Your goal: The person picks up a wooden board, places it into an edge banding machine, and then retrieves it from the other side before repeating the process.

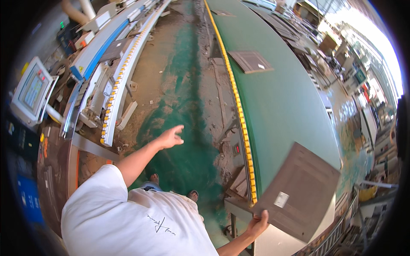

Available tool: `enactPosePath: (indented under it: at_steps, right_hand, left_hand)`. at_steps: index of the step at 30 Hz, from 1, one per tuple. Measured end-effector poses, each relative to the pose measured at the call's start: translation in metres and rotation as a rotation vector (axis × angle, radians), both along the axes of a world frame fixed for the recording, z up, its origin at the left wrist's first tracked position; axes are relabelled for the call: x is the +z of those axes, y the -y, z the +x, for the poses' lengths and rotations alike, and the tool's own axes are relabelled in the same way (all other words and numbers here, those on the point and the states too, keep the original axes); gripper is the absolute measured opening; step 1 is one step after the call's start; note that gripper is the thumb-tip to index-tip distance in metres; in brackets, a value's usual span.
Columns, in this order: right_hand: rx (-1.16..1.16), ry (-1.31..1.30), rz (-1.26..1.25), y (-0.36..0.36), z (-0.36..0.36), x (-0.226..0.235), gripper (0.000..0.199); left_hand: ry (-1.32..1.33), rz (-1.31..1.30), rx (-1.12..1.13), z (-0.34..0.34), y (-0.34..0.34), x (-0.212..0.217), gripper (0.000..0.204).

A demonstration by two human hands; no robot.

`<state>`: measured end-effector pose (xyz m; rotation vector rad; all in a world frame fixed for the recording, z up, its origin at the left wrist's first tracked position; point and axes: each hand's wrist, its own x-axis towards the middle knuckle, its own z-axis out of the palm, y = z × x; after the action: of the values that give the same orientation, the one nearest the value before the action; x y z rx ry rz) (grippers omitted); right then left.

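My right hand (258, 224) grips the near-left edge of a brown rectangular panel (299, 183), thumb on top. The panel carries a small white label (281, 199) and lies tilted across the near end of a green conveyor belt (273, 115). Whether it rests fully on the belt, I cannot tell. My left hand (172, 137) hangs over the floor in front of me, fingers apart and holding nothing. Farther up the belt lies a second brown panel (250, 61), also labelled, near the belt's left edge.
A row of yellow rollers (241, 115) edges the belt. To the left stands a long machine with a white roller rail (113, 96) and a control screen (33, 90). Between them runs a dusty green floor (179, 94). Stacked boards (277, 25) lie beyond the belt.
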<state>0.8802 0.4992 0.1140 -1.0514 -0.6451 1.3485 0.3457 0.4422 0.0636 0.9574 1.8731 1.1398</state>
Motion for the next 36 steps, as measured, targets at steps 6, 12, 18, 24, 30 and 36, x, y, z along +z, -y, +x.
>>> enactPosePath:
  at_steps: [6,12,18,24,30,36]
  right_hand:
    - [0.682,-0.022,-0.137,0.012,-0.187,0.046,0.069]
    - [1.525,0.19,-0.007,0.045,-0.45,0.04,0.037]
    - [1.764,0.724,0.343,0.125,-0.691,0.033,0.041]
    - [2.024,0.977,0.617,0.201,-0.904,-0.003,0.051]
    - [2.086,1.06,0.342,0.223,-1.057,-0.062,0.052]
    - [2.067,0.922,0.24,0.237,-1.143,-0.092,0.053]
  left_hand:
    - [0.127,0.064,0.023,-0.158,0.06,0.087,0.062]
    - [0.253,0.099,0.881,-0.229,0.272,0.022,0.073]
    - [0.703,0.524,1.609,-0.226,0.46,-0.011,0.063]
    - [0.804,0.66,2.008,-0.246,0.516,-0.024,0.059]
    - [0.813,0.695,2.144,-0.309,0.504,-0.038,0.057]
    - [0.869,0.861,2.133,-0.369,0.497,-0.077,0.054]
